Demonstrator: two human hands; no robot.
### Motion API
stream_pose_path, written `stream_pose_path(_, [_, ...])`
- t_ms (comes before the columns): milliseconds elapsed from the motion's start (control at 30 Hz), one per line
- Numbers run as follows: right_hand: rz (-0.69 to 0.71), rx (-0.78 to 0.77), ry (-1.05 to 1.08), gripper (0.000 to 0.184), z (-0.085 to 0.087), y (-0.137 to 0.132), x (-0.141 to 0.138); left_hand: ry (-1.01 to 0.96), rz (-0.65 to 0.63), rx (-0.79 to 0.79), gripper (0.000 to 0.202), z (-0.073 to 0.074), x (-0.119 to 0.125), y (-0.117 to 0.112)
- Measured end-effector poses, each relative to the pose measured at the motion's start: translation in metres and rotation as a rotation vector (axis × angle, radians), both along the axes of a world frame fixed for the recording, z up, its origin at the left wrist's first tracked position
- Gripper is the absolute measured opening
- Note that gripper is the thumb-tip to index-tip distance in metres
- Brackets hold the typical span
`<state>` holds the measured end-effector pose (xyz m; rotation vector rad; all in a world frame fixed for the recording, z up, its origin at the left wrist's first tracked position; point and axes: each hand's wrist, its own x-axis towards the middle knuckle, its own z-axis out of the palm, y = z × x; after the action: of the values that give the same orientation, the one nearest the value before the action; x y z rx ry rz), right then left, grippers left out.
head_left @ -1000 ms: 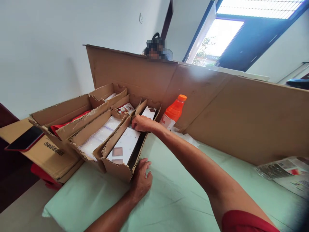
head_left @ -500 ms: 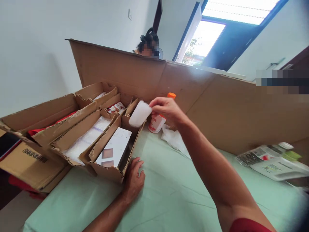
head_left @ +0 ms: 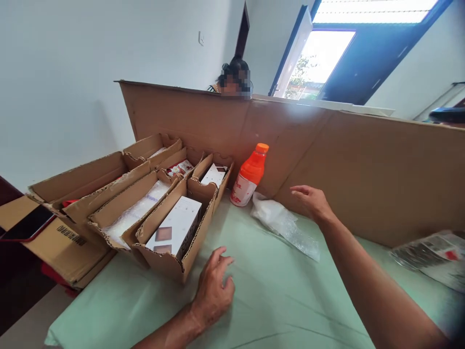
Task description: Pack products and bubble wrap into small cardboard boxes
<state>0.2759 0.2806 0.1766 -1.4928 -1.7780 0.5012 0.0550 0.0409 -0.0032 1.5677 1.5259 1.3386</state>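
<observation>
My right hand point(head_left: 308, 201) holds nothing, its fingers stretched out over the green cloth to the right of an orange bottle point(head_left: 249, 177). Below and left of it lies a crumpled piece of clear plastic wrap point(head_left: 285, 223). My left hand point(head_left: 216, 286) is empty too, its fingers loosely apart, just right of the near cardboard compartment point(head_left: 174, 269). In that compartment sits a white box with brown squares point(head_left: 174, 225). A smaller compartment behind it holds a white item point(head_left: 214, 175), partly hidden by the walls.
More cardboard compartments on the left hold a bubble-wrapped item point(head_left: 138, 211) and a red-and-white packet point(head_left: 181, 167). A tall cardboard panel point(head_left: 308, 145) stands along the back, with another person point(head_left: 234, 77) behind it. A clear plastic package point(head_left: 432, 254) lies at the right.
The white packet has left my right hand, which has moved right, away from the compartments. My left hand has come off the near compartment's side, slightly toward me and right.
</observation>
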Motion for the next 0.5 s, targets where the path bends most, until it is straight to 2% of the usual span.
stream_pose_path(67, [0.080, 0.058, -0.048, 0.019, 0.011, -0.002, -0.029, 0.007, -0.057, 0.008, 0.051, 0.007, 0.006, 0.012])
stream_pose_path(133, [0.288, 0.104, -0.112, 0.025, 0.025, -0.005, -0.076, -0.004, -0.063, -0.019, 0.051, 0.006, 0.009, 0.028])
stream_pose_path(233, [0.633, 0.084, -0.362, 0.027, 0.043, -0.011, -0.157, -0.024, -0.029, -0.043, 0.044, -0.008, 0.009, 0.048])
stream_pose_path(300, [0.775, 0.026, -0.609, 0.033, 0.050, -0.012, -0.201, -0.053, -0.022, -0.008, 0.041, -0.019, 0.008, 0.053])
stream_pose_path(400, [0.897, -0.042, -0.909, 0.039, 0.055, -0.006, -0.237, -0.080, -0.025, 0.048, 0.042, -0.027, 0.007, 0.053])
stream_pose_path(500, [0.975, -0.170, -0.905, 0.030, 0.061, 0.006, -0.244, -0.076, -0.040, 0.078, 0.043, -0.029, 0.009, 0.055])
